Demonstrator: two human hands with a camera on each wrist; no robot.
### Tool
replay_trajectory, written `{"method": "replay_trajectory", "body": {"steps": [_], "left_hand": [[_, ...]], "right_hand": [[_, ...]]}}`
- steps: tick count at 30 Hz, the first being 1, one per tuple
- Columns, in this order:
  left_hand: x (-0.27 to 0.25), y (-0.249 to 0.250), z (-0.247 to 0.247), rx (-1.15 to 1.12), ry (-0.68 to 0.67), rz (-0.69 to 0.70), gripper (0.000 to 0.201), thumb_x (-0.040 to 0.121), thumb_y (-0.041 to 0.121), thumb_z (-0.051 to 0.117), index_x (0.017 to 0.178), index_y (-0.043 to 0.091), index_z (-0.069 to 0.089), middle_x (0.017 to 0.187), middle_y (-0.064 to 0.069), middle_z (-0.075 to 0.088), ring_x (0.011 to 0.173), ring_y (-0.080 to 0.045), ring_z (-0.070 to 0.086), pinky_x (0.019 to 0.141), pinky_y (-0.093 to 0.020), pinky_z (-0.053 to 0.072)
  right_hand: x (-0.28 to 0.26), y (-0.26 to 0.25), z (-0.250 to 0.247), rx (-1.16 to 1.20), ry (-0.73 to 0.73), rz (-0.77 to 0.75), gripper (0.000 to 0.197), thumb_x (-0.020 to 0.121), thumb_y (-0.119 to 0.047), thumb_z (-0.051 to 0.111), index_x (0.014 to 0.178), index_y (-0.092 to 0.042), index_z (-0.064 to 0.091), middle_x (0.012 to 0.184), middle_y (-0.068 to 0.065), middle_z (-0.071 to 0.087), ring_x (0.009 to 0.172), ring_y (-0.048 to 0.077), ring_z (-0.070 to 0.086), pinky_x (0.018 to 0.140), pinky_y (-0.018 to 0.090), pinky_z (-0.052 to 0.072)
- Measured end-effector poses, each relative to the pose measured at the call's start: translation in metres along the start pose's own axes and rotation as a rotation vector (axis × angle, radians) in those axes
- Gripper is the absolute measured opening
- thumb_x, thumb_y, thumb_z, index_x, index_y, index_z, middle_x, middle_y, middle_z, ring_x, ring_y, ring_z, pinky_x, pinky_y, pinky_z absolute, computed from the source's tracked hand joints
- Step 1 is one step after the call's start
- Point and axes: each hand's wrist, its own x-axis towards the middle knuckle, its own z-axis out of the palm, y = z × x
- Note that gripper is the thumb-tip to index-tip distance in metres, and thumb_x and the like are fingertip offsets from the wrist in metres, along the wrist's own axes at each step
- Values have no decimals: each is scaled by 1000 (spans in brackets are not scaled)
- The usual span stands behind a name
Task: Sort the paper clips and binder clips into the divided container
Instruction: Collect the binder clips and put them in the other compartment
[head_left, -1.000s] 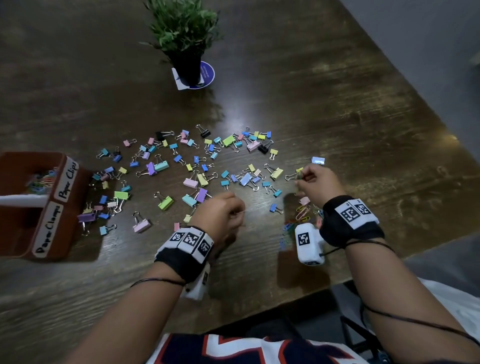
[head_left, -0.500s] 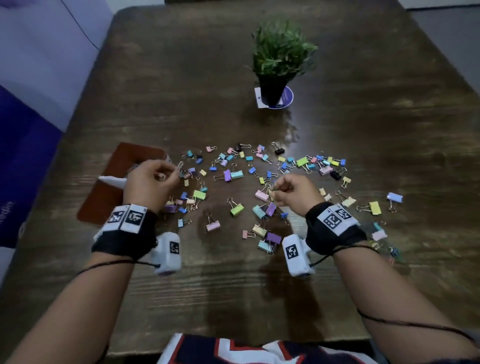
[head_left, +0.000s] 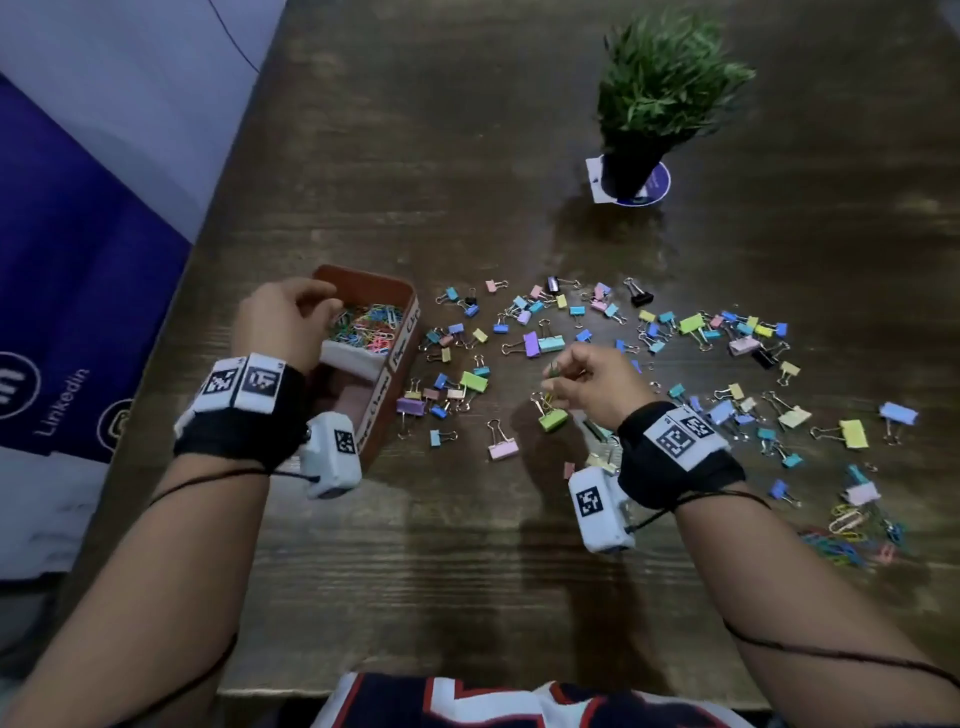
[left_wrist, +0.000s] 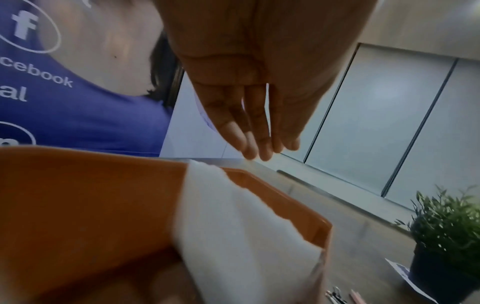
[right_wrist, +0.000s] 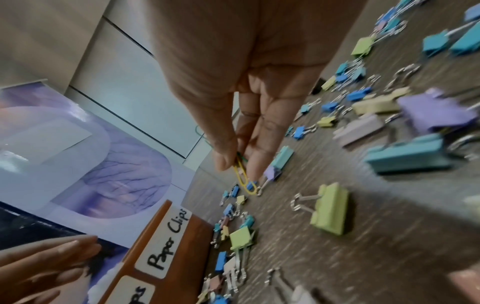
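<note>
Near compartment's label (right_wrist: 136, 292) cut off

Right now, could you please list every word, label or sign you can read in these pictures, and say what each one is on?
"Paper Clips": white label on the brown container.
"Linkedin": purple banner left of the table.
"f" in a circle, with "cebook" below: same banner, cut off at the edge.
Second container label: too blurred to read.
Wrist tags: square codes, no words.
Card under the plant: unreadable.

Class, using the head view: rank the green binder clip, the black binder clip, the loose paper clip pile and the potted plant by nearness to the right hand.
From the right hand:
1. Green binder clip, just below its fingers.
2. Black binder clip, beyond, far side.
3. Paper clip pile, near right edge.
4. Potted plant, farthest back.
</note>
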Motion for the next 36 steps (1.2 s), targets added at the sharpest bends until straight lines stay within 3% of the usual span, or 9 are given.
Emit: {"method": "replay_trajectory", "body": {"steps": [4,6,11,14,19,23,29,32,36], "left_hand": [[-20,-45,-8,107,55,46,34,94,30,55,125,17,60,123,-15,60,112,-34,55,93,-43,43],[-28,-64,-2,170,53,6,45,96,35,50,137,17,48,136,-16,50,122,-37,46,100,-48,36],[-41,-91,28,160,44,58,57,96,34,49,147,13,33,147,-13,40,133,-33,38,108,-47,31],[-40,-100,35,47,52,34,57,97,30,49,148,14,31,147,-11,41,134,-30,38,109,-46,31],[-40,-102,37,39,49,48,57,97,30,49,149,16,30,147,-9,41,134,-27,38,110,-45,31],[-39,-107,38,85,45,73,58,97,34,47,149,16,30,147,-9,42,133,-30,39,109,-47,32],[-42,-95,32,240,78,79,56,98,36,46,149,18,31,151,-8,37,140,-30,30,113,-48,21],[-46,-80,33,270,78,152,54,97,32,48,147,16,35,152,-9,35,141,-31,25,114,-50,18],[-60,-33,55,226,32,326,51,94,28,53,142,14,41,150,-10,36,141,-31,25,113,-49,22]], "right_hand": [[10,-26,34,37,-49,-64,23,84,5,66,73,-13,57,77,2,60,75,16,62,69,31,59],[18,-46,54,136,-96,-68,20,84,6,64,76,-10,57,79,4,60,73,13,62,66,26,59],[43,-90,110,251,-71,-146,19,84,6,64,75,-10,59,80,6,60,72,12,62,64,24,57],[62,-101,145,154,7,-145,19,86,2,65,76,-14,63,77,1,63,72,13,63,76,36,59],[80,-108,182,-186,-70,-133,34,90,-5,58,125,-6,60,115,7,67,108,18,62,100,32,47],[80,-108,175,-166,-20,-147,36,92,1,48,127,-5,57,120,7,65,113,19,59,101,35,46],[54,-95,127,-112,67,-219,22,92,-7,51,87,-26,59,99,0,69,93,16,66,85,39,55],[32,-80,95,-131,102,-245,15,93,-7,52,92,-19,62,101,4,67,89,15,64,75,26,55],[13,-43,47,-224,217,-181,13,91,-7,53,95,-14,64,92,-1,64,87,15,60,78,27,47]]}}
